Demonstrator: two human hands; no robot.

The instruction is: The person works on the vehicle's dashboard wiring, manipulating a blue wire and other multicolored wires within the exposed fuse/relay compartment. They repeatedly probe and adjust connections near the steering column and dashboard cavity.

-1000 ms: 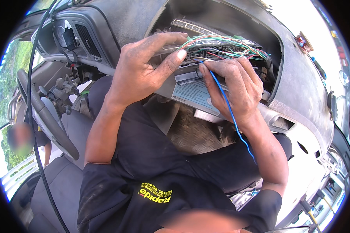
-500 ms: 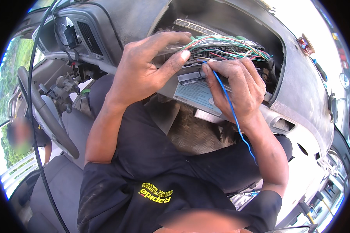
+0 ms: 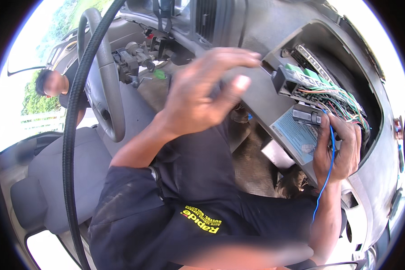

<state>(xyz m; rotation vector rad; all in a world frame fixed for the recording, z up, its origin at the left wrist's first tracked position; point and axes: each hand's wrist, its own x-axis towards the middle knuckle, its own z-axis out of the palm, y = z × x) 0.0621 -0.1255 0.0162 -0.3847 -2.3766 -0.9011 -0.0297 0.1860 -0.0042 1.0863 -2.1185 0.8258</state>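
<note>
Between the thumb and fingers of my right hand [image 3: 339,150] is a blue wire [image 3: 329,173], its loose end hanging down along my forearm. The pinch is right at the lower edge of a fuse box [image 3: 297,83], from which a bundle of green, white and red wires [image 3: 346,101] runs to the right. My left hand [image 3: 202,92], a little smeared by motion, is in the air left of the fuse box. Its thumb and fingers are apart and hold nothing. Below the fuse box is a grey panel with a light blue label [image 3: 294,130].
The fuse box sits in an open dashboard cavity [image 3: 378,108]. At the left are a steering wheel [image 3: 110,85], a grey seat [image 3: 72,166] and a thick black cable [image 3: 69,148] crossing the view. Another person [image 3: 54,83] is outside, beyond the wheel.
My left hand has come off the wire bundle and moved away to the left. My right hand still pinches the blue wire by the fuse box. The view has turned toward the left.
</note>
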